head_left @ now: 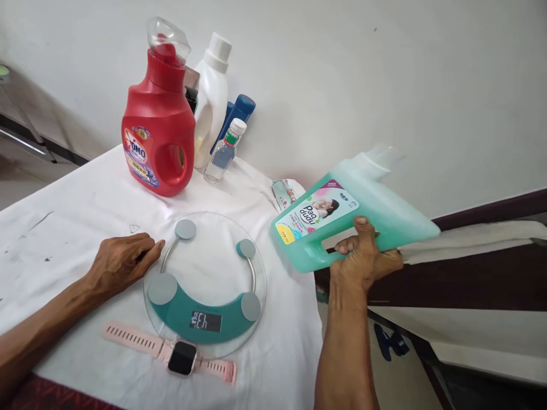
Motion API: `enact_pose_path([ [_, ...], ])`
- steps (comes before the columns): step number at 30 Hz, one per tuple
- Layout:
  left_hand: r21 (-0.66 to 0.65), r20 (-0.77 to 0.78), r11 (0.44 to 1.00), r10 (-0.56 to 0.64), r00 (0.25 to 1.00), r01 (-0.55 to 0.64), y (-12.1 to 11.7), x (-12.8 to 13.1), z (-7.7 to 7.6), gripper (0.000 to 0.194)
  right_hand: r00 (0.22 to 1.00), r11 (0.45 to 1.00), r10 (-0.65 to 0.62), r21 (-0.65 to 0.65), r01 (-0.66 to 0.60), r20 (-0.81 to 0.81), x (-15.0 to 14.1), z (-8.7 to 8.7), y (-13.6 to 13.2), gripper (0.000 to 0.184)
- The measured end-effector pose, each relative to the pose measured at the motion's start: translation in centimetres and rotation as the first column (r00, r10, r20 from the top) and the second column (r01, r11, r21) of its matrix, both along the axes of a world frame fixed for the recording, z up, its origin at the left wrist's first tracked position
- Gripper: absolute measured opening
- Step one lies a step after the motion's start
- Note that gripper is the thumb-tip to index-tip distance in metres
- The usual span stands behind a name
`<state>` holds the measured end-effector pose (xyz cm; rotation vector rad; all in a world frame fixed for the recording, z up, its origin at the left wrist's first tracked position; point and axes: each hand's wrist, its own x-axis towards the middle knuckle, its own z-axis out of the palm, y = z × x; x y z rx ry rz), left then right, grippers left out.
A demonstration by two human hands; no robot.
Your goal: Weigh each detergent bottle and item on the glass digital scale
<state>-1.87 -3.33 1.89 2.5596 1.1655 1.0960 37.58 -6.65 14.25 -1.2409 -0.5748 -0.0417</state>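
"How far along?"

"1 green jug (pixel 367 196) is up, tilted, right of the glass scale (pixel 207 304); the right hand (pixel 359 259) has fingers around its handle. Not set down."

"Left hand (pixel 122 259)?"

"Curled beside the scale; can't tell if it holds anything."

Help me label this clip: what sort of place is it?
Probably a room in a home: a red OMO bottle and a glass scale stand on a cloth-covered table, and dark slippers lie on the floor.

The Pao dudu jug (pixel 363 199) at three o'clock is mint green. The OMO bottle (pixel 158 125) at ten is red; the bathroom scale (pixel 183 310), teal and grey.
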Motion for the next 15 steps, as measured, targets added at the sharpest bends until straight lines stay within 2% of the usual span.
enact_pose_path([
  [3, -0.009, 0.001, 1.000, 0.010, 1.000, -0.010, -0.1, 0.1, 0.2, 0.048, 1.000, 1.000, -0.007, -0.010, 0.007, -0.002, 2.3, -1.4, 2.4, 0.037],
  [7, -0.028, 0.009, 0.999, 0.017, 1.000, -0.016, -0.1, 0.2, 0.1, 0.045, 1.000, 0.999, -0.009, 0.039, 0.009, -0.003, 4.3, -2.5, 5.2, 0.035],
  [10, -0.048, 0.011, 0.998, 0.039, 0.999, -0.038, -0.1, 0.4, 0.1, 0.045, 0.999, 0.998, 0.013, 0.058, -0.010, -0.048, 4.7, -3.1, 7.0, 0.034],
  [15, -0.078, 0.024, 0.995, 0.068, 0.997, -0.066, -0.1, 0.5, 0.3, 0.045, 0.999, 0.998, 0.017, 0.067, -0.014, -0.045, 4.5, -4.5, 10.0, 0.047],
])
